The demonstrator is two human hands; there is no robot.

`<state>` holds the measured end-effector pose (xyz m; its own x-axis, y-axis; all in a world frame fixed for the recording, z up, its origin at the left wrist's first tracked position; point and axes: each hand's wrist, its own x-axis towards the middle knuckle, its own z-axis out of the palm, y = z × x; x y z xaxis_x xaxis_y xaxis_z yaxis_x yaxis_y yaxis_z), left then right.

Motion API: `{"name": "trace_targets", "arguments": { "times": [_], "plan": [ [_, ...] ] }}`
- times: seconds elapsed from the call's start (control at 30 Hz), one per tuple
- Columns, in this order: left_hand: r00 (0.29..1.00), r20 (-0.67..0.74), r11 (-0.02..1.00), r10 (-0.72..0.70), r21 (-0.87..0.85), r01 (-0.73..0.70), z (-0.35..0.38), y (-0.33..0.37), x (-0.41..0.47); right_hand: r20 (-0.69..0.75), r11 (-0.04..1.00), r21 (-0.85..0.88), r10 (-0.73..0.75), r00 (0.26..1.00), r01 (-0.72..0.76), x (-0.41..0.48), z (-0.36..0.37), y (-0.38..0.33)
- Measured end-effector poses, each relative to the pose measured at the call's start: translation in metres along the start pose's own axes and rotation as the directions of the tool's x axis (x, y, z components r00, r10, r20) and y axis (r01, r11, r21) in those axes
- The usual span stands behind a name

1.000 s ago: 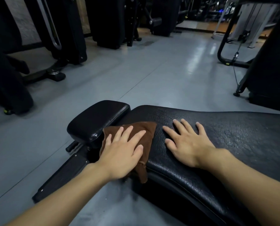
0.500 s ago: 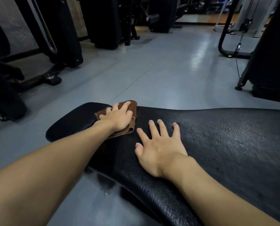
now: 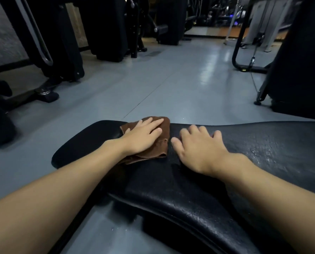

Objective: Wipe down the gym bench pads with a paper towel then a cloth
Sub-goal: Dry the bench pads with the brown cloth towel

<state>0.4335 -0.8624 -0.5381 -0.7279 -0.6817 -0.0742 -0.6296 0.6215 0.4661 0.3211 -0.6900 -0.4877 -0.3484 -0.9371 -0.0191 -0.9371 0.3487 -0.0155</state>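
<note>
Cloth, brown and folded, lies on the black bench pad near its far left end, under the left hand. That hand presses flat on it with fingers stretched out, not gripping; cloth shows beyond the fingertips and to their right. The right hand rests palm down on bare pad just right of the cloth, fingers spread. Grey floor lies beyond.

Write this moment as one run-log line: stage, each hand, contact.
stage: cloth wipe | left hand: flat, pressing brown cloth on bench pad | right hand: flat on pad, bracing | paper towel: not in view
</note>
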Motion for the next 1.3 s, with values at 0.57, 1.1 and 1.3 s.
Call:
{"name": "trace_targets", "arguments": {
  "times": [0.57,1.1,1.3],
  "plan": [
    [0.945,-0.218,0.935,0.245,-0.204,-0.29,-0.018,-0.059,0.017,-0.079,0.992,-0.099,0.071,0.994,-0.078,0.107,0.038,-0.049],
    [0.9,0.06,0.901,0.432,0.01,-0.433,0.005,0.044,-0.011,-0.16,0.93,-0.092,0.338,0.927,-0.355,0.008,0.0,0.112],
    [0.823,0.111,0.829,0.557,-0.026,-0.558,0.028,0.124,-0.026,-0.183,0.844,-0.101,0.505,0.843,-0.527,-0.045,-0.025,0.2]
  ]
}}
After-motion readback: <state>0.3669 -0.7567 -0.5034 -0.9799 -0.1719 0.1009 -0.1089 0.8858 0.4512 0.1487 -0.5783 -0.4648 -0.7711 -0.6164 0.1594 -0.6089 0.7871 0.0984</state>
